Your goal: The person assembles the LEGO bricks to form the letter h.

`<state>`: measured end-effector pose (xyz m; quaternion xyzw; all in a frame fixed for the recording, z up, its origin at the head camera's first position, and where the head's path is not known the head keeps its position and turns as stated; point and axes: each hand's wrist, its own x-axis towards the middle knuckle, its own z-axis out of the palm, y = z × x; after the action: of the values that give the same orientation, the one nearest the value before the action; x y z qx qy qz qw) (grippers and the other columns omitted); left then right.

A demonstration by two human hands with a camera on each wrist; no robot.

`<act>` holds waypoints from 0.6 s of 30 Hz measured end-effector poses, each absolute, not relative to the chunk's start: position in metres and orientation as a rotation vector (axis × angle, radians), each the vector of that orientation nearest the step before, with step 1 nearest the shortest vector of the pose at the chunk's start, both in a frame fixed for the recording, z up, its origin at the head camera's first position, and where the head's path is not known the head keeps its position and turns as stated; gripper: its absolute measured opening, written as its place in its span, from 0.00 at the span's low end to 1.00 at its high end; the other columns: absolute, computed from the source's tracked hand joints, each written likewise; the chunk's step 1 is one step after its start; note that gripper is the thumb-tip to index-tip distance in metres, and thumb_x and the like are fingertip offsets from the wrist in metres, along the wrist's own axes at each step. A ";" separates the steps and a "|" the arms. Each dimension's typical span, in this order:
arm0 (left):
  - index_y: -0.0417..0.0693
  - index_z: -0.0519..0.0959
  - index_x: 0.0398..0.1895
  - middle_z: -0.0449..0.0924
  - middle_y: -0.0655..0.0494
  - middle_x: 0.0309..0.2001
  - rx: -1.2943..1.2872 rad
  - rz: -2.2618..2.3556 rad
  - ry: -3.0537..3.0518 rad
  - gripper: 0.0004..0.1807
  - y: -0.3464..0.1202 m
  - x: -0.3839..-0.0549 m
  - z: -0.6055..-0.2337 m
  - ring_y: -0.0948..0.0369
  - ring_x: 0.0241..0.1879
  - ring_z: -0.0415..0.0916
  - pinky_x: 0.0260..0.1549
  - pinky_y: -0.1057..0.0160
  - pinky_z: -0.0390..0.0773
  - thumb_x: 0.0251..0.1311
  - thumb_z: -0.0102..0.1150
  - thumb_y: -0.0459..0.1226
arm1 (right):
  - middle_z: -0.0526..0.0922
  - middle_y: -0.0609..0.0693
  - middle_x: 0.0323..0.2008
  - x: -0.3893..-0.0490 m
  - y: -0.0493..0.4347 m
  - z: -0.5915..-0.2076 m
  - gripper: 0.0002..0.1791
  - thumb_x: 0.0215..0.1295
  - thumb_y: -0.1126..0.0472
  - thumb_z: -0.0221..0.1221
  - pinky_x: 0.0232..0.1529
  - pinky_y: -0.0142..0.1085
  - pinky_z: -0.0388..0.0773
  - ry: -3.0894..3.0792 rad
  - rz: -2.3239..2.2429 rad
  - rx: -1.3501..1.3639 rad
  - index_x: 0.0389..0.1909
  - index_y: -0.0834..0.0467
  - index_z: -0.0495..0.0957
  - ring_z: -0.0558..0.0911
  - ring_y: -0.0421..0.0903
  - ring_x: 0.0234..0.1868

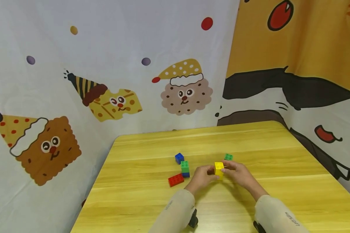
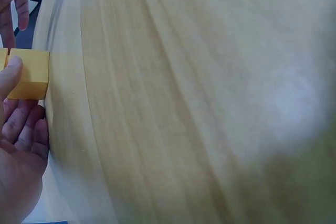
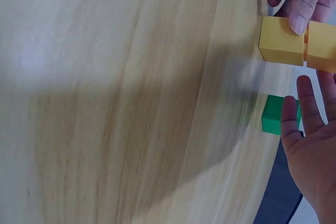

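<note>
Two yellow toy bricks stand one above the other between the hands: the upper brick [image 1: 219, 166] and the lower brick [image 1: 220, 177]. My left hand [image 1: 202, 177] pinches the lower one, its thumb on one face and its fingers behind, as the left wrist view shows. My right hand [image 1: 239, 173] holds the upper brick from the right with thumb and fingertips. A narrow gap [image 3: 305, 45] shows between the two bricks. Just behind the right hand lies a green brick [image 1: 228, 157], and the right wrist view shows that hand's outer fingers stretched close to it.
Left of the hands, a green brick [image 1: 185, 165] sits on a blue brick [image 1: 186, 174]. Another blue brick [image 1: 179, 158] lies behind them and a flat red brick [image 1: 176, 180] in front. A printed curtain [image 1: 119, 38] hangs behind the wooden table [image 1: 140, 207].
</note>
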<state>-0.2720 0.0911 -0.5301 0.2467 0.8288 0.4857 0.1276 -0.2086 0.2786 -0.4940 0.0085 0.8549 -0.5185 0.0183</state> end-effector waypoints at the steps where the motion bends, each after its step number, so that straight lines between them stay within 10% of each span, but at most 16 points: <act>1: 0.50 0.85 0.52 0.86 0.65 0.46 0.710 1.417 2.405 0.16 0.091 -0.272 -0.530 0.68 0.45 0.80 0.49 0.67 0.79 0.60 0.72 0.39 | 0.76 0.65 0.63 -0.209 0.279 -0.494 0.28 0.76 0.57 0.58 0.59 0.58 0.74 2.656 -1.600 0.023 0.70 0.66 0.69 0.74 0.65 0.63; 18: 0.48 0.87 0.47 0.86 0.63 0.42 0.682 1.420 2.403 0.14 0.092 -0.272 -0.528 0.67 0.43 0.80 0.48 0.66 0.80 0.58 0.74 0.37 | 0.76 0.65 0.63 -0.212 0.285 -0.498 0.28 0.76 0.54 0.57 0.56 0.60 0.76 2.753 -1.424 -0.169 0.70 0.64 0.70 0.79 0.63 0.58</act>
<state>-0.2723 0.0919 -0.5281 0.2351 0.8289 0.4897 0.1336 -0.2124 0.2848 -0.4983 -0.0543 0.8868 -0.4585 0.0188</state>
